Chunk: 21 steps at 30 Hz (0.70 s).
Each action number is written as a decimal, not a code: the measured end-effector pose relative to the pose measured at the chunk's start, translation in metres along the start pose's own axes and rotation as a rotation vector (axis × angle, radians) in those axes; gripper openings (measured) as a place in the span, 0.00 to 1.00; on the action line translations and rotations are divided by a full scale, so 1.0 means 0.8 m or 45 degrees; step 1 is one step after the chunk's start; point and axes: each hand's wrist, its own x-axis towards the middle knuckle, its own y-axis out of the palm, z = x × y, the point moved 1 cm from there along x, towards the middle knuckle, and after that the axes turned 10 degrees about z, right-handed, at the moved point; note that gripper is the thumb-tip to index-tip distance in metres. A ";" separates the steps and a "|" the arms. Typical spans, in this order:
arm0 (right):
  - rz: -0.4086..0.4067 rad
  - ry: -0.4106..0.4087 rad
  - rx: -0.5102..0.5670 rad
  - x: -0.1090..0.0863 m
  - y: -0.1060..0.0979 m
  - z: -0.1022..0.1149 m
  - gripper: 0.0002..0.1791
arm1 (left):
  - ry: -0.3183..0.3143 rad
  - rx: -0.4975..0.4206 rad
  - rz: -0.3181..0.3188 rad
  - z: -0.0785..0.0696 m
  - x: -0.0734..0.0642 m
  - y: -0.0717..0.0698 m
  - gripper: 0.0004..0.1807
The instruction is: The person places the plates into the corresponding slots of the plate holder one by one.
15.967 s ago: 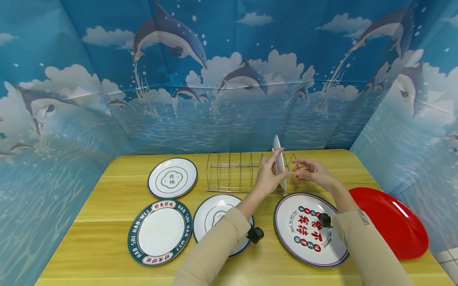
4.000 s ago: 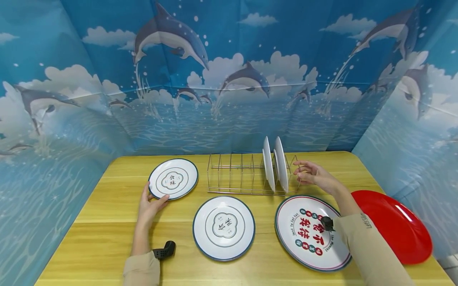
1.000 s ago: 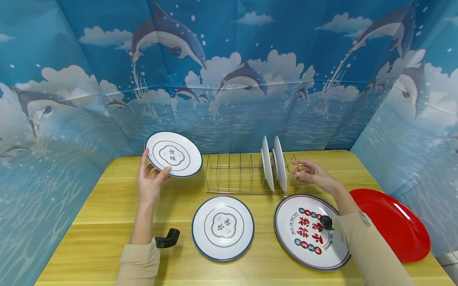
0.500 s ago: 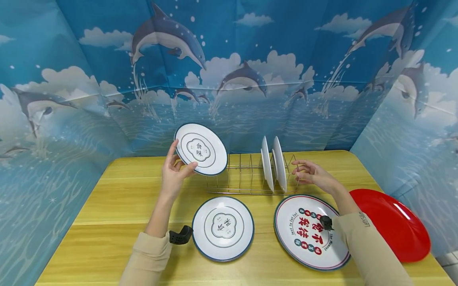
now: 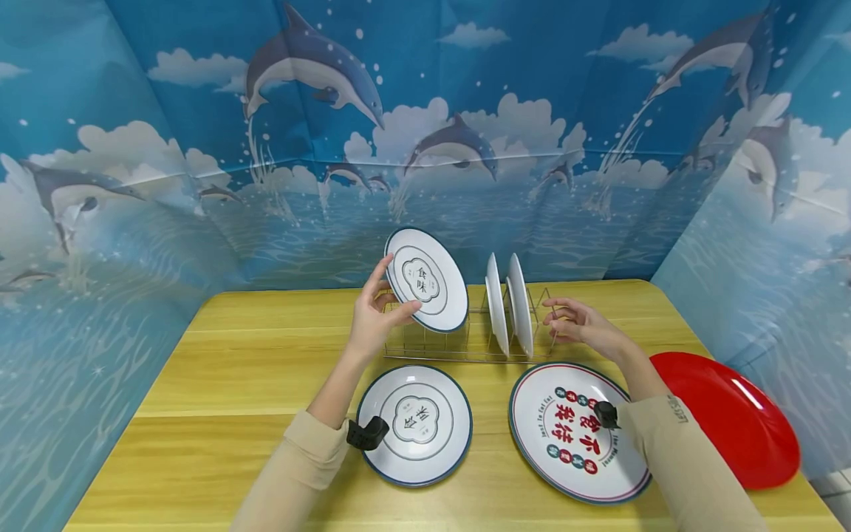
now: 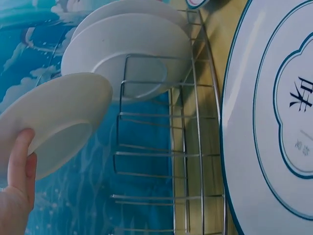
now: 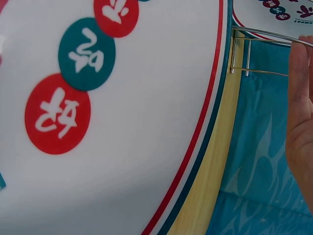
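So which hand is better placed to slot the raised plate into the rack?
Probably the left hand: it grips the blue-rimmed white plate, tilted near the wire rack. The right hand, at the rack's right end, holds no plate.

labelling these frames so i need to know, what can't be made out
Head view: rack, partly hidden by the held plate.
Head view: red plate, partly hidden by the right sleeve.
Head view: held plate's tiniest print, too small.
Right wrist view: right hand, cut off by the picture's edge.
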 end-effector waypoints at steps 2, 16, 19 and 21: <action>0.000 0.000 0.000 0.000 0.000 0.000 0.24 | -0.008 0.016 0.015 0.002 0.002 0.008 0.43; -0.008 0.005 -0.001 -0.001 0.000 0.000 0.24 | -0.071 0.133 0.091 0.011 0.016 0.050 0.42; -0.010 0.009 0.003 -0.001 0.000 0.000 0.23 | -0.093 0.219 0.103 0.010 0.019 0.059 0.42; -0.007 0.007 0.004 -0.001 0.000 0.000 0.24 | -0.090 0.296 0.106 0.009 0.021 0.064 0.42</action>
